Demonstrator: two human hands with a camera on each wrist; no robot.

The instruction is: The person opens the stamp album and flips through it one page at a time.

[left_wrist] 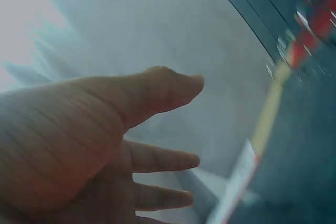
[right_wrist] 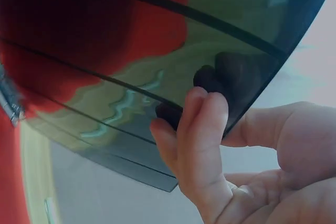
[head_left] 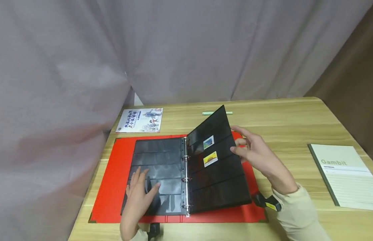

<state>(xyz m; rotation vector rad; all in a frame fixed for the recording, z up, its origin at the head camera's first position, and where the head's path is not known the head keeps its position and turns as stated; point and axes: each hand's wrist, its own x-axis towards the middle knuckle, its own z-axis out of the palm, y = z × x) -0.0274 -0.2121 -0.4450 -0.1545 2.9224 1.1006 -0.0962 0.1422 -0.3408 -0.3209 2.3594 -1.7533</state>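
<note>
A red ring binder (head_left: 109,187) lies spread out, with black pocket pages on its metal rings (head_left: 187,180). My right hand (head_left: 258,152) pinches the outer edge of the right-hand black page (head_left: 217,187), which stands tilted up from the cover. Two stamps show in that page: a blue-green stamp (head_left: 208,142) above a yellow stamp (head_left: 210,159). In the right wrist view, the fingers (right_wrist: 202,145) lie against the glossy underside of the page. My left hand (head_left: 138,194), fingers spread, is over the lower part of the left black page (head_left: 157,160); whether it touches is unclear.
A white illustrated booklet (head_left: 140,119) lies at the back left of the wooden table (head_left: 279,124). Behind the raised page is a light green pen (head_left: 217,113). A Gambit notebook (head_left: 346,177) lies at the right. Grey curtain (head_left: 186,50) hangs behind the table.
</note>
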